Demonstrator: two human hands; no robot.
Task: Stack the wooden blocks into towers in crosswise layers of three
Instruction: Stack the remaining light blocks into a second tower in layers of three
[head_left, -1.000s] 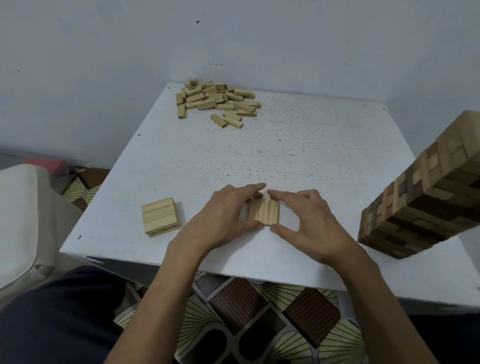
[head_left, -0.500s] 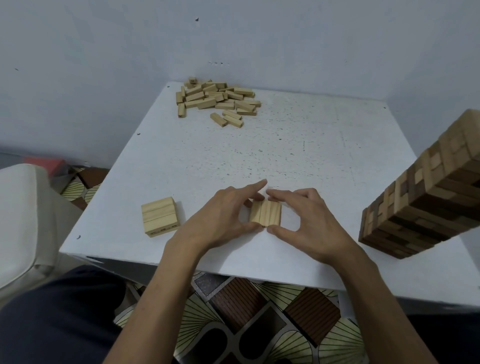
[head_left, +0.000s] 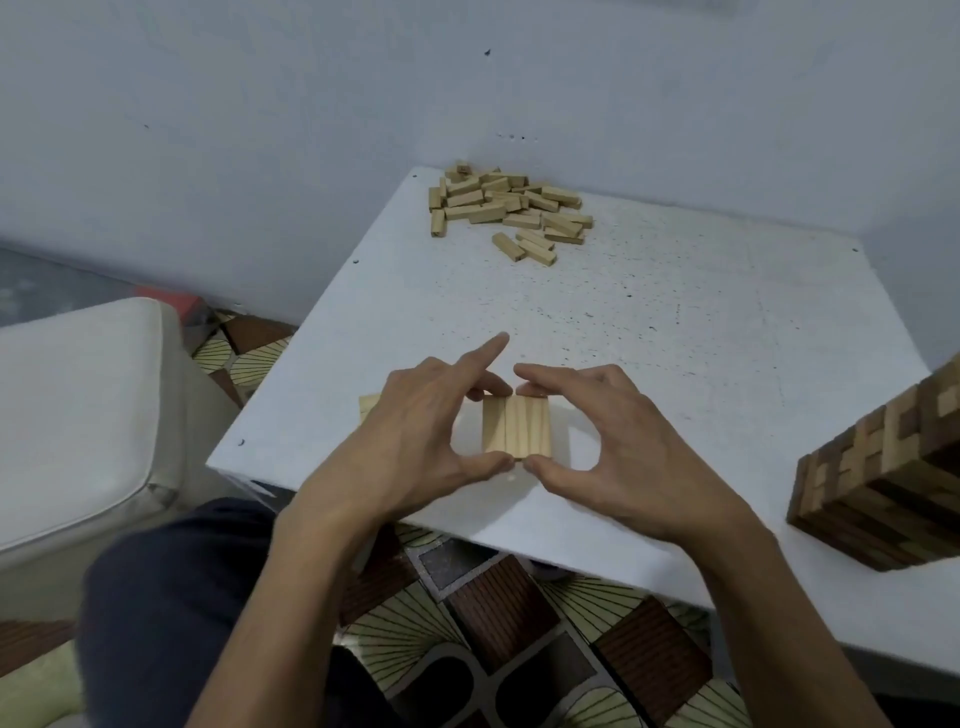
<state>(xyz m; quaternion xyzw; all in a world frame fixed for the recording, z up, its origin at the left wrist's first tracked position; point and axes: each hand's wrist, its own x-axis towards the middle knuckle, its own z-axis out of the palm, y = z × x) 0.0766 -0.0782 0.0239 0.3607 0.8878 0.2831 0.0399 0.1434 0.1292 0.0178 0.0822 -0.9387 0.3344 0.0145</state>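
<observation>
While both hands close on it, the row of three blocks sits at lower centre, on or just above the white table. The left hand and right hand each pinch its near and far ends between thumb and fingers. Loose blocks lie piled at upper centre, and a tall tower stands at the right edge.

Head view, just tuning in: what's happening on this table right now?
A person's left hand and right hand pinch a row of three blocks between thumbs and fingertips, near the front edge of the white table. A low stack peeks out behind the left hand. The loose pile lies at the far left corner, and a tall tower stands at the right edge.
</observation>
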